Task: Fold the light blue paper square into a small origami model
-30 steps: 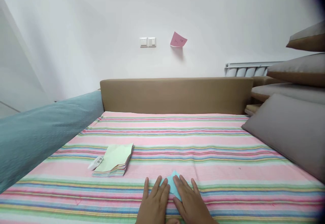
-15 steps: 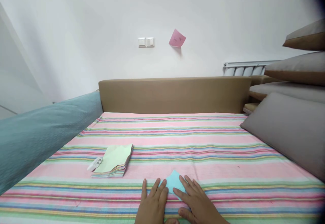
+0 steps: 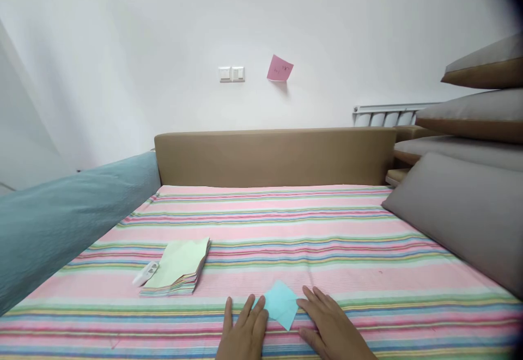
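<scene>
A light-blue piece of folded paper (image 3: 281, 304) lies flat on the striped sheet (image 3: 261, 226), its corners pointing outward. My left hand (image 3: 244, 328) rests at its left side with fingers spread, the fingertips touching the paper's left corner. On the other side, my right hand (image 3: 332, 324) lies with fingers stretched out, its index fingertip at the right corner. The middle of the paper shows uncovered between the two hands. Neither hand grips anything.
To the left lies a stack of coloured paper (image 3: 182, 264), pale green on top, with a small white object (image 3: 146, 273) against it. A blue-covered side (image 3: 77, 213), a brown backrest (image 3: 273, 158) and grey cushions (image 3: 461, 207) border the sheet. A pink note (image 3: 280, 69) hangs on the wall.
My right hand has slid off the blue paper to the right, uncovering more of it. My left hand stays by its left side. The view has tilted slightly up.
</scene>
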`<action>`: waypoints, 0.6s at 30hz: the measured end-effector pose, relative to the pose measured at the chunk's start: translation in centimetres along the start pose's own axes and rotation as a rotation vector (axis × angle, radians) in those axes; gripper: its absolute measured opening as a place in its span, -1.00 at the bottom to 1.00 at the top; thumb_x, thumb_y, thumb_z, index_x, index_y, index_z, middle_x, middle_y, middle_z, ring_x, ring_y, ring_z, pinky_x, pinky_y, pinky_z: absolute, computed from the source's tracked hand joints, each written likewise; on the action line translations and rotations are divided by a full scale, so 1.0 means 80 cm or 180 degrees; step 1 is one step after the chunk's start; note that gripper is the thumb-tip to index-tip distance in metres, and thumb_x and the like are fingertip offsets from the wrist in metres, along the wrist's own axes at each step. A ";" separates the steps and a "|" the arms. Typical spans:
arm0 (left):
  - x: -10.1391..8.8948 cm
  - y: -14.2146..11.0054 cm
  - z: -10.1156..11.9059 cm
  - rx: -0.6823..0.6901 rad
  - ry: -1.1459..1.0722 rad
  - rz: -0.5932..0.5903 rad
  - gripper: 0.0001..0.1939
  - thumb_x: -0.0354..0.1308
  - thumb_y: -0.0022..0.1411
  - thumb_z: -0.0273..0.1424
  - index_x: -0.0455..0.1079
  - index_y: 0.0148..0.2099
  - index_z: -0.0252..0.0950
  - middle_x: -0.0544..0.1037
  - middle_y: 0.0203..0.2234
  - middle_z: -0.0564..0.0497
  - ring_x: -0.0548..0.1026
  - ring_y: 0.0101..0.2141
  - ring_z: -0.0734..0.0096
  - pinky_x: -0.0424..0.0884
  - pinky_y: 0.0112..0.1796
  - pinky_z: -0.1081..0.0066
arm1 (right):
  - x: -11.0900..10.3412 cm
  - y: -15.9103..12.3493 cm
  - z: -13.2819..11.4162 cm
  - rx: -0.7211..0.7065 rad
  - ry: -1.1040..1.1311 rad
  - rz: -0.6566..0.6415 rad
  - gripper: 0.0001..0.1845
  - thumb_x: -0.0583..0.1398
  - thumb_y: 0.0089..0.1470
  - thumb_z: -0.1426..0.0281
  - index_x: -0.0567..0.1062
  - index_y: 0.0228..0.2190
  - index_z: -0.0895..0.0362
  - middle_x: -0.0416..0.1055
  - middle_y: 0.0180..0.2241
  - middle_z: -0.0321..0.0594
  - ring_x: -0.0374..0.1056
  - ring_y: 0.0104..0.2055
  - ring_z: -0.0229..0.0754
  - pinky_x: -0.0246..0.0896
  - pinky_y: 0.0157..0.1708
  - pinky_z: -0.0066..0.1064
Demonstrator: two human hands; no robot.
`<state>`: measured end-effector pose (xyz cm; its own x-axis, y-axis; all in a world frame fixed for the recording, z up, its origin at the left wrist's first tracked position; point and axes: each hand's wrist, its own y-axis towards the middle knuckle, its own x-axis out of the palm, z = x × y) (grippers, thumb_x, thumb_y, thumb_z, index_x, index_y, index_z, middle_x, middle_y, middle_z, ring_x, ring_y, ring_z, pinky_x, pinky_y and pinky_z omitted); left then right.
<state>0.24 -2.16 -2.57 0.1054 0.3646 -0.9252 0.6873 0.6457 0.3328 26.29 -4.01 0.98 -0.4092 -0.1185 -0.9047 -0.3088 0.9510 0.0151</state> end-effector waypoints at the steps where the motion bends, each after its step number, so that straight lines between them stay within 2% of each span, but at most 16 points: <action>1: 0.002 0.000 0.000 -0.0011 0.0035 0.0019 -0.56 -0.13 0.31 -0.10 0.19 0.15 -0.14 0.23 0.16 0.01 0.20 0.13 0.16 -0.22 0.17 -0.01 | 0.000 0.000 0.002 0.0015 -0.0011 0.0069 -0.37 -0.02 0.07 -0.06 0.31 0.06 0.02 0.04 0.20 -0.11 -0.10 0.25 0.08 -0.10 0.17 0.02; 3: 0.004 0.000 -0.001 -0.0011 0.0075 0.0037 -0.57 -0.13 0.32 -0.12 0.20 0.14 -0.15 0.24 0.15 0.01 0.21 0.12 0.16 -0.25 0.17 -0.02 | -0.001 0.000 0.005 0.0108 -0.0091 0.0313 -0.44 -0.02 0.09 -0.03 0.42 -0.06 0.06 0.11 0.18 -0.09 -0.02 0.22 0.09 0.00 0.13 0.01; 6: 0.003 0.001 0.000 0.0035 0.0087 0.0006 -0.55 -0.13 0.31 -0.10 0.20 0.15 -0.18 0.22 0.16 -0.01 0.21 0.13 0.13 -0.29 0.16 -0.05 | -0.001 0.004 0.003 0.0174 -0.0357 0.1046 -0.55 -0.07 0.19 0.13 0.50 -0.33 0.12 0.24 0.10 -0.06 0.11 0.17 0.06 0.06 0.10 0.00; 7: 0.002 0.001 0.001 0.0031 0.0088 -0.0020 -0.55 -0.14 0.31 -0.11 0.20 0.15 -0.18 0.22 0.16 -0.02 0.21 0.12 0.13 -0.30 0.16 -0.06 | 0.001 0.007 0.000 0.0069 -0.0454 0.1316 -0.57 -0.09 0.21 0.19 0.49 -0.34 0.12 0.28 0.08 -0.06 0.14 0.15 0.03 0.04 0.11 0.01; 9: 0.000 0.003 0.002 -0.0017 0.0086 -0.0089 -0.59 -0.14 0.33 -0.17 0.20 0.14 -0.16 0.25 0.15 -0.01 0.23 0.12 0.14 -0.26 0.15 -0.08 | 0.008 0.015 -0.010 -0.0449 -0.0581 0.1637 -0.66 -0.04 0.20 0.23 0.47 -0.24 0.08 0.33 0.05 -0.13 0.18 0.12 -0.02 0.02 0.12 0.02; 11: -0.002 0.004 0.003 -0.0085 0.0072 -0.0154 -0.63 -0.14 0.34 -0.24 0.20 0.14 -0.14 0.27 0.13 -0.01 0.24 0.11 0.15 -0.20 0.14 -0.09 | 0.020 0.024 -0.024 -0.1090 -0.0677 0.1607 -0.62 0.01 0.17 0.24 0.35 -0.01 0.09 0.30 0.07 -0.15 0.17 0.13 -0.04 0.05 0.11 -0.03; 13: -0.003 0.006 0.005 -0.0115 0.0046 -0.0206 -0.62 -0.13 0.33 -0.30 0.17 0.17 -0.14 0.29 0.13 -0.01 0.24 0.11 0.16 -0.14 0.14 -0.09 | 0.032 0.032 -0.039 -0.1498 -0.0682 0.1373 -0.53 0.01 0.17 0.27 0.22 0.10 0.11 0.24 0.11 -0.15 0.12 0.17 -0.06 0.03 0.13 -0.08; 15: -0.004 0.007 0.006 -0.0170 0.0036 -0.0229 -0.59 -0.11 0.31 -0.38 0.12 0.20 -0.16 0.30 0.11 0.00 0.25 0.11 0.17 -0.08 0.13 -0.08 | 0.041 0.038 -0.051 -0.1581 -0.0600 0.1019 -0.48 -0.03 0.17 0.35 0.12 0.16 0.11 0.17 0.15 -0.19 0.06 0.20 -0.06 -0.05 0.17 -0.07; 18: -0.004 0.009 0.008 -0.0257 0.0044 -0.0238 -0.55 -0.11 0.28 -0.47 0.13 0.20 -0.15 0.34 0.09 0.02 0.27 0.09 0.19 -0.04 0.13 -0.05 | 0.051 0.045 -0.059 -0.1405 -0.0468 0.0676 -0.41 -0.04 0.13 0.40 0.02 0.20 0.13 0.10 0.18 -0.18 0.02 0.22 -0.05 -0.14 0.20 -0.04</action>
<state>1.13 -2.24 -2.16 0.0456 0.3223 -0.9455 0.6326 0.7232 0.2771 19.44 -2.45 -0.63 -0.3869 0.1359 -0.9121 -0.5781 0.7348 0.3547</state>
